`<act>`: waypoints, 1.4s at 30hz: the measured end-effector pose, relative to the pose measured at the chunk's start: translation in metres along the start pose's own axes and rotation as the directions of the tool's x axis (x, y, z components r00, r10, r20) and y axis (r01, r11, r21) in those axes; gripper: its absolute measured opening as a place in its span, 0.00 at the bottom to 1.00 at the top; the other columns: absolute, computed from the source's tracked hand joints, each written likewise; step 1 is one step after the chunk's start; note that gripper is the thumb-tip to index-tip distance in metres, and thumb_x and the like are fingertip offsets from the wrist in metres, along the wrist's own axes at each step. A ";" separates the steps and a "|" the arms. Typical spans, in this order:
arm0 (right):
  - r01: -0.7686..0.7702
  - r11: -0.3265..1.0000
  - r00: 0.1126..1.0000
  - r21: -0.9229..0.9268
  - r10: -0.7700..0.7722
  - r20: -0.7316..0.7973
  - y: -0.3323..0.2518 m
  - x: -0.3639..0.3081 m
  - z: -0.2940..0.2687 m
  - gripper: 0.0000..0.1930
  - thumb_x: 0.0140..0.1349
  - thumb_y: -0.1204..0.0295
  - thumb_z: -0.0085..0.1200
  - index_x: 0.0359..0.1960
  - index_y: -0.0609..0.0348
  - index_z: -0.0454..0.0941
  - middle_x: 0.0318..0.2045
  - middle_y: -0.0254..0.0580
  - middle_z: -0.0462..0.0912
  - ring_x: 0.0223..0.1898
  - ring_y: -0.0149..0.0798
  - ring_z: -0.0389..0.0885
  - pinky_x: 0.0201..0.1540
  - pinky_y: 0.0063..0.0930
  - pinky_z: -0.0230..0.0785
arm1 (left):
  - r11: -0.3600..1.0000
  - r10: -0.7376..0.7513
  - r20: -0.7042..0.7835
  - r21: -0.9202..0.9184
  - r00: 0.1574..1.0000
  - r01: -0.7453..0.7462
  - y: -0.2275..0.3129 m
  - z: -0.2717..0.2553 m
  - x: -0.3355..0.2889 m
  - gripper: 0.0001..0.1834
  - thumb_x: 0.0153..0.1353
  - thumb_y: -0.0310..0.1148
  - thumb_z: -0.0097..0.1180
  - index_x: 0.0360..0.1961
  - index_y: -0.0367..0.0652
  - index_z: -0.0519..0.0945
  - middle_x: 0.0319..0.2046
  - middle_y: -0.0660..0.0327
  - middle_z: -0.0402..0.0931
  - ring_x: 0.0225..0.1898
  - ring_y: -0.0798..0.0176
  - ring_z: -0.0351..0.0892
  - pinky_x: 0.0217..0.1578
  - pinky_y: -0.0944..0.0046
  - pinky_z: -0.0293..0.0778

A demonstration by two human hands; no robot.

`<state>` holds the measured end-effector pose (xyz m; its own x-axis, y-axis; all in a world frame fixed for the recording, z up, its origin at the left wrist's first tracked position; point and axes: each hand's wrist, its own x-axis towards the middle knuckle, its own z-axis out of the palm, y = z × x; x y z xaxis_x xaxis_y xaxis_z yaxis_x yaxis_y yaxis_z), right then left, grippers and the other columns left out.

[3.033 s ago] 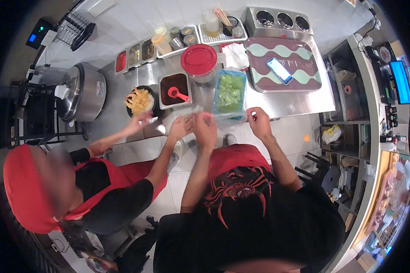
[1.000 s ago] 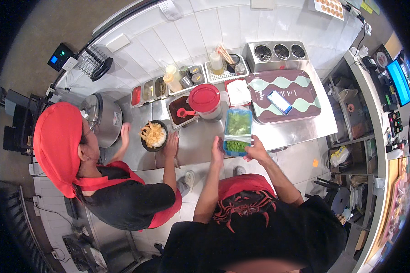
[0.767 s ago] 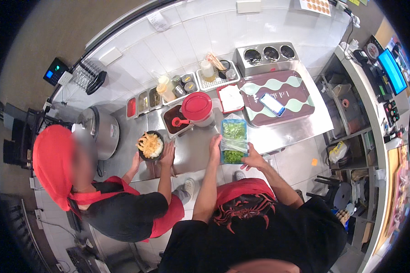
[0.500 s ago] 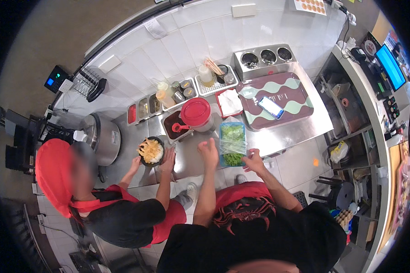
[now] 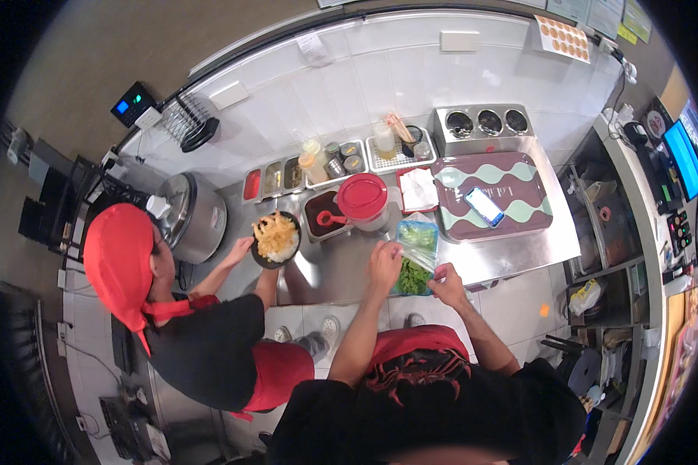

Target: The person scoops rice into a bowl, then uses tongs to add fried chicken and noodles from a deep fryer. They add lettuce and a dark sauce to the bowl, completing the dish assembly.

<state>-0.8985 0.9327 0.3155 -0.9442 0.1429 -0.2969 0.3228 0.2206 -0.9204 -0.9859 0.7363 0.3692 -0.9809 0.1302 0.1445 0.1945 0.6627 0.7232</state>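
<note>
While left grip [image 5: 391,260] and right grip [image 5: 436,277] are pinched closed on clear plastic film [image 5: 421,258], blue rectangular plastic tub [image 5: 399,231] between them points lengthwise away; brown-and-mint tray [image 5: 512,222] beyond right grip bears pale lettering.

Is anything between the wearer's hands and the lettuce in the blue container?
Yes, partly: clear film covers the far portion of the lettuce, its near edge running between the left hand and right hand. Nearer the wearer, the lettuce looks uncovered, with nothing visible in the way.

Clear film [image 5: 421,258] veils part of the lettuce [image 5: 414,278]; the phone's screen [image 5: 485,207] is unreadable.
</note>
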 end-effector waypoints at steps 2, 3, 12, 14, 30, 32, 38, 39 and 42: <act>-0.015 0.999 1.000 0.042 0.016 -0.017 0.002 -0.002 0.001 0.21 0.57 0.73 0.65 0.46 0.62 0.66 0.36 0.43 0.77 0.26 0.33 0.81 0.20 0.27 0.77 | 0.996 0.019 0.036 -0.088 0.999 -0.015 0.003 0.002 0.004 0.09 0.57 0.27 0.60 0.39 0.40 0.83 0.37 0.55 0.78 0.36 0.51 0.81 0.40 0.53 0.78; -0.012 0.999 1.000 0.042 0.013 -0.016 0.003 -0.003 0.002 0.21 0.57 0.73 0.65 0.47 0.62 0.66 0.37 0.43 0.77 0.27 0.33 0.82 0.21 0.27 0.77 | 0.989 0.013 0.043 -0.145 0.999 -0.007 0.002 0.001 0.003 0.09 0.57 0.27 0.60 0.39 0.39 0.82 0.37 0.55 0.79 0.34 0.52 0.81 0.39 0.54 0.79; 0.040 0.975 0.994 0.219 -0.016 -0.112 0.010 -0.024 -0.017 0.19 0.61 0.70 0.65 0.49 0.59 0.68 0.39 0.41 0.78 0.30 0.31 0.82 0.27 0.24 0.78 | 0.013 -0.798 0.086 -0.987 0.597 0.160 -0.097 -0.064 -0.055 0.39 0.65 0.49 0.58 0.69 0.40 0.57 0.56 0.45 0.68 0.54 0.45 0.76 0.52 0.44 0.77; 0.040 0.961 0.994 0.273 -0.009 -0.113 0.009 -0.028 -0.023 0.17 0.62 0.70 0.64 0.48 0.59 0.70 0.38 0.40 0.79 0.30 0.31 0.82 0.26 0.23 0.76 | 0.033 -0.827 0.006 -0.998 0.563 0.059 -0.129 -0.073 -0.045 0.44 0.65 0.51 0.59 0.70 0.38 0.52 0.60 0.43 0.63 0.59 0.43 0.72 0.56 0.42 0.75; -0.076 0.930 0.970 0.359 0.153 -0.191 0.016 -0.051 -0.038 0.15 0.64 0.69 0.62 0.47 0.62 0.73 0.38 0.40 0.79 0.30 0.32 0.83 0.29 0.25 0.77 | -0.084 -0.720 0.027 -0.995 0.693 -0.049 -0.138 -0.097 -0.068 0.19 0.64 0.26 0.48 0.52 0.24 0.71 0.43 0.45 0.78 0.44 0.49 0.82 0.51 0.53 0.83; -0.086 0.927 0.972 0.365 0.159 -0.174 0.017 -0.052 -0.039 0.15 0.64 0.69 0.63 0.46 0.62 0.73 0.38 0.41 0.79 0.31 0.33 0.83 0.29 0.25 0.77 | -0.089 -0.693 0.016 -0.994 0.720 -0.063 -0.120 -0.096 -0.080 0.19 0.63 0.26 0.48 0.53 0.24 0.71 0.43 0.45 0.78 0.44 0.49 0.82 0.51 0.52 0.83; -0.123 0.921 0.960 0.370 0.205 -0.189 0.018 -0.048 -0.048 0.15 0.64 0.69 0.62 0.46 0.62 0.73 0.38 0.41 0.79 0.31 0.34 0.84 0.29 0.26 0.78 | -0.031 -0.707 0.027 -0.999 0.707 0.006 -0.098 -0.084 -0.099 0.20 0.61 0.22 0.48 0.54 0.22 0.69 0.45 0.42 0.78 0.45 0.40 0.82 0.52 0.48 0.83; -0.114 0.922 0.965 0.371 0.191 -0.178 0.018 -0.047 -0.051 0.15 0.64 0.69 0.62 0.46 0.61 0.73 0.38 0.41 0.79 0.31 0.34 0.84 0.29 0.27 0.78 | -0.013 -0.713 0.019 -1.000 0.701 0.013 -0.098 -0.081 -0.100 0.20 0.60 0.21 0.48 0.54 0.22 0.69 0.45 0.42 0.78 0.45 0.40 0.82 0.52 0.47 0.83; -0.100 0.933 0.975 0.346 0.161 -0.153 0.020 -0.042 -0.060 0.15 0.64 0.68 0.63 0.47 0.59 0.73 0.38 0.40 0.79 0.31 0.33 0.84 0.29 0.26 0.78 | -0.073 -0.718 0.068 -0.997 0.693 0.022 -0.099 -0.071 -0.107 0.22 0.59 0.19 0.48 0.56 0.23 0.67 0.49 0.42 0.75 0.48 0.38 0.80 0.52 0.45 0.83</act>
<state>-0.8480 0.9892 0.3251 -0.8584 0.3229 -0.3985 0.3725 -0.1417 -0.9172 -0.9004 0.6042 0.3304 -0.8196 -0.3350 -0.4648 -0.0344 -0.7811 0.6234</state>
